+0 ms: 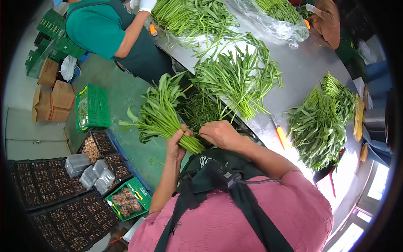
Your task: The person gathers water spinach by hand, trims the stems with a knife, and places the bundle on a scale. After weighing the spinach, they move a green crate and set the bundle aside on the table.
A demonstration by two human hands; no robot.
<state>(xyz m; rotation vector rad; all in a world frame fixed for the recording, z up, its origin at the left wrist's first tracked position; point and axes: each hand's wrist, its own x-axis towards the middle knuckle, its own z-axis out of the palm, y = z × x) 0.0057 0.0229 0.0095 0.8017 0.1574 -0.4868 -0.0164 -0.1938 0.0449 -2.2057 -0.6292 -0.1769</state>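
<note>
My left hand (178, 140) is wrapped round the stems of a bunch of leafy greens (159, 111), whose leaves point up and to the left. Just right of the cut stem ends is my right hand (220, 133), its fingers pinched together; what they hold, if anything, is too small to name. Below and behind the hands lies a dark container of loose greens (199, 107). On the metal table (298, 63) spreads a loose pile of greens (235, 77). An orange-handled knife (280, 135) rests near the table's front edge.
Bundled greens (321, 122) lie at the table's right. A co-worker in green (94, 31) stands at the upper left, another person (326, 21) at the upper right. Plastic film (275, 25) covers part of the far greens. Green crates (98, 107) and black trays (54, 180) stand left.
</note>
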